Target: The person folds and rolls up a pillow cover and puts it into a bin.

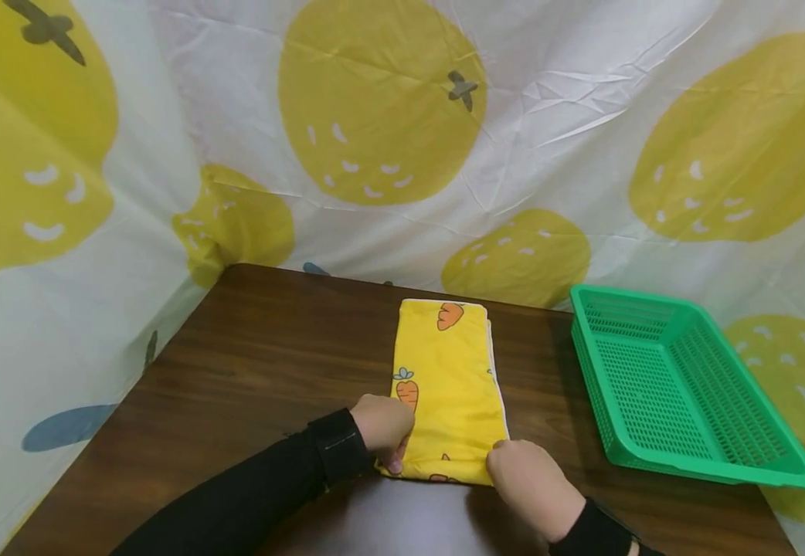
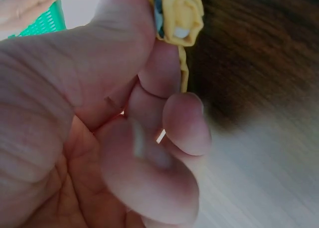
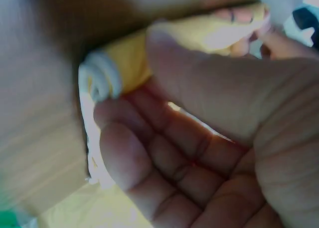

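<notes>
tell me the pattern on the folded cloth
Orange carrots on yellow cloth, best seen in the head view.

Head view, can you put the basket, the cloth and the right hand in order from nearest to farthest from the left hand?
1. Cloth: touching; the left hand grips its near left end.
2. Right hand: across at the cloth's near right corner.
3. Basket: farthest, on the table's right side.
</notes>
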Action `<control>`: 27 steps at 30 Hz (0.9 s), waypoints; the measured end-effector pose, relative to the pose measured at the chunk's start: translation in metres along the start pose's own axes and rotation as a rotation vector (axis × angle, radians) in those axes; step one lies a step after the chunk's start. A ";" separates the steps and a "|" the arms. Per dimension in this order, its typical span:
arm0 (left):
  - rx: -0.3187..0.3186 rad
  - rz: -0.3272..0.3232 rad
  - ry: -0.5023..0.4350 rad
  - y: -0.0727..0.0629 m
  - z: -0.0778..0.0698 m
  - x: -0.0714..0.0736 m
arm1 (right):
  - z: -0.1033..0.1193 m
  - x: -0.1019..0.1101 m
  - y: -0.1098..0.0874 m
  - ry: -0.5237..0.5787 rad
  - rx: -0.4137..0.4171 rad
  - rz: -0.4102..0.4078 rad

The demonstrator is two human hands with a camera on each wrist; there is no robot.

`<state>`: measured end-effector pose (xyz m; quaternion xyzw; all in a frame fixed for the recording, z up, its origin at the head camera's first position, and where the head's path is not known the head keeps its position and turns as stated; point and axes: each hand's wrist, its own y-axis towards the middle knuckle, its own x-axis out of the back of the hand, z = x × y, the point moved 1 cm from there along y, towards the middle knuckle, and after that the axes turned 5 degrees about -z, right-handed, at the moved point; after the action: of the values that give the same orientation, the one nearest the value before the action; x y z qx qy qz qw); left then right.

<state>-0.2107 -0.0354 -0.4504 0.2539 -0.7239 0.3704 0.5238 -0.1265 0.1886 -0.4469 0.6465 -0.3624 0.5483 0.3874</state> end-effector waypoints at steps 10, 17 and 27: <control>-0.001 -0.006 -0.027 0.004 0.004 -0.005 | 0.005 -0.012 -0.015 -0.021 0.020 -0.137; -0.109 -0.318 0.094 -0.018 0.001 -0.017 | -0.004 -0.009 -0.004 0.020 0.036 -0.112; -0.124 -0.452 0.359 -0.052 -0.026 -0.030 | -0.018 -0.005 0.027 0.138 0.062 0.087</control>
<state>-0.1466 -0.0461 -0.4604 0.3065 -0.5659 0.2385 0.7272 -0.1590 0.1930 -0.4468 0.6025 -0.3452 0.6189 0.3671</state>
